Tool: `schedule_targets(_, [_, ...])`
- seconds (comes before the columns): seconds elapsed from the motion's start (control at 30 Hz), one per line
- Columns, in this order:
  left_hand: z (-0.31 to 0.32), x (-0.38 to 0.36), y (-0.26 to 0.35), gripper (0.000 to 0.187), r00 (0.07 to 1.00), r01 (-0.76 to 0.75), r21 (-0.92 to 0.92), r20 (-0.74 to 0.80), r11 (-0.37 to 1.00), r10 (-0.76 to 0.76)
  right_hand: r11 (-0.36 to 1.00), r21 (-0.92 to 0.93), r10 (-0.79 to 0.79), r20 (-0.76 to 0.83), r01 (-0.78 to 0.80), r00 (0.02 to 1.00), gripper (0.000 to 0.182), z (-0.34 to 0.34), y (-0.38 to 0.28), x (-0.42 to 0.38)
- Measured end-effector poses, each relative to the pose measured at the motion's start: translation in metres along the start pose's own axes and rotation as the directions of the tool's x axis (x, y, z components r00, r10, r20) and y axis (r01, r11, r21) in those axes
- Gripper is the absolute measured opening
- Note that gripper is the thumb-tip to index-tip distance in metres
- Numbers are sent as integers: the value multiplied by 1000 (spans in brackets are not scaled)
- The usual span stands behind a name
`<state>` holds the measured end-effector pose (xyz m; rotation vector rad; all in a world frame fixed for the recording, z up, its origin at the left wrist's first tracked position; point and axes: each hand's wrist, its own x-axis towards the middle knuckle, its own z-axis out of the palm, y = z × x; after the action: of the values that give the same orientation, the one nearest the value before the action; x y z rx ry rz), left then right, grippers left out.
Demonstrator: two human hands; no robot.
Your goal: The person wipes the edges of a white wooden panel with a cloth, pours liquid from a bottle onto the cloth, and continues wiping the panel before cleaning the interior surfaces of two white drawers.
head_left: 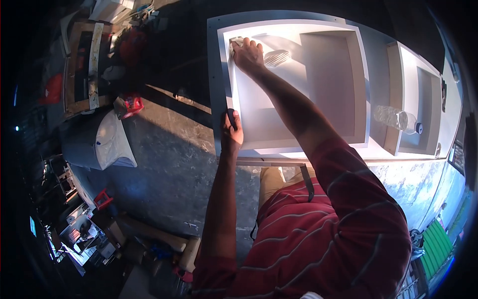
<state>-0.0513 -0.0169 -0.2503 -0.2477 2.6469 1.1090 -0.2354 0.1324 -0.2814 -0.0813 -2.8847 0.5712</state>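
Observation:
A white open-fronted cabinet box (333, 89) lies in front of me, its inside partly sunlit. My right hand (248, 54) reaches into its far left corner, fingers pressed on a pale cloth or paper (238, 42) against the inner wall. My left hand (232, 133) is wrapped round the left rim of the box near the front corner, with a small dark thing at its fingertips that I cannot make out. A vented, ribbed patch (277, 58) shows on the panel beside my right hand.
A clear plastic bottle (398, 119) with a dark cap lies across a divider at the right. Further left are a grey-white covered object (112, 142), a red packet (132, 104) and a wooden frame (79, 70). A green panel (436, 249) is at the lower right.

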Motion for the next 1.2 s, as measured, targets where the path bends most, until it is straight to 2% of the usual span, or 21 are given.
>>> schedule_targets(0.03, [0, 1, 6, 60, 999, 2, 36, -53, 999, 0, 998, 20, 54, 89, -56, 995, 33, -5, -2, 2])
schedule_targets(0.07, [0, 3, 11, 60, 998, -7, 36, -56, 999, 9, 998, 21, 55, 80, -57, 995, 33, -9, -1, 5])
schedule_targets(0.17, [1, -3, 11, 56, 987, -86, -25, -141, 996, 82, 998, 45, -50, 268, 40, 962, 32, -23, 3, -17])
schedule_targets(0.27, [5, 2, -5, 66, 998, 0, 21, -70, 1000, 1, 967, 73, -255, 271, 245, 928, 28, -32, 7, -75])
schedule_targets(0.3, [3, 3, -4, 66, 997, 1, 15, -74, 1000, 0, 947, 101, -321, 354, 305, 879, 29, -43, 6, -95])
schedule_targets(0.33, [0, 3, -2, 67, 1000, 15, -8, -24, 1000, -15, 903, 127, -430, 259, 411, 865, 31, -41, 11, -121])
schedule_targets(0.37, [-1, 4, 0, 68, 999, 26, -31, 26, 999, -25, 879, 152, -476, 334, 452, 813, 33, -38, 10, -144])
schedule_targets(0.47, [1, 6, -3, 69, 1000, 4, -40, 13, 999, -3, 700, 214, -700, 393, 682, 596, 29, -53, 18, -187])
schedule_targets(0.57, [4, 2, -1, 68, 997, -20, -2, -78, 1000, 20, 758, 220, -640, 433, 614, 635, 26, -52, 18, -163])
schedule_targets(0.63, [3, 4, 1, 68, 998, -20, -18, -64, 1000, 19, 840, 126, -537, 332, 527, 776, 29, -39, 19, -128])
schedule_targets(0.67, [1, 2, 2, 68, 998, -24, -38, -53, 999, 22, 926, 190, -375, 383, 326, 844, 28, -50, 17, -103])
schedule_targets(0.7, [-6, -2, 15, 68, 1000, 1, -25, -22, 1000, -2, 947, 148, -309, 197, 283, 930, 29, -45, 20, -91])
schedule_targets(0.73, [-3, -1, 10, 68, 1000, 6, -24, -18, 1000, -6, 965, 138, -251, 219, 225, 943, 27, -43, 17, -85])
schedule_targets(0.83, [-1, 0, 9, 61, 991, -91, -35, -104, 995, 87, 925, 127, -375, 455, 358, 808, 26, -42, -3, -113])
schedule_targets(0.87, [-2, 0, 9, 61, 991, -91, -37, -100, 995, 87, 892, 151, -449, 393, 425, 802, 25, -33, 0, -135])
schedule_targets(0.93, [-3, 3, 6, 61, 996, -91, -68, -27, 994, 89, 828, 264, -560, 430, 495, 708, 22, -45, 5, -166])
schedule_targets(1.0, [-1, 1, 3, 60, 994, -99, -44, -52, 994, 96, 786, 484, -615, 547, 386, 568, 18, -57, 3, -189])
schedule_targets(1.03, [-1, -1, 0, 59, 982, -169, 20, -81, 985, 170, 799, 537, -577, 555, 271, 599, 18, -51, 3, -193])
schedule_targets(1.07, [-1, -2, -2, 58, 963, -239, 86, -105, 967, 248, 799, 540, -576, 559, 265, 596, 18, -48, 1, -188])
schedule_targets(1.13, [1, 4, -2, 56, 970, -209, 74, -112, 975, 216, 770, 596, -636, 699, 226, 327, 19, -44, -4, -172])
schedule_targets(1.2, [3, 5, -3, 51, 980, -148, 49, -125, 988, 153, 826, 541, -562, 772, 157, 297, 19, -49, -8, -172])
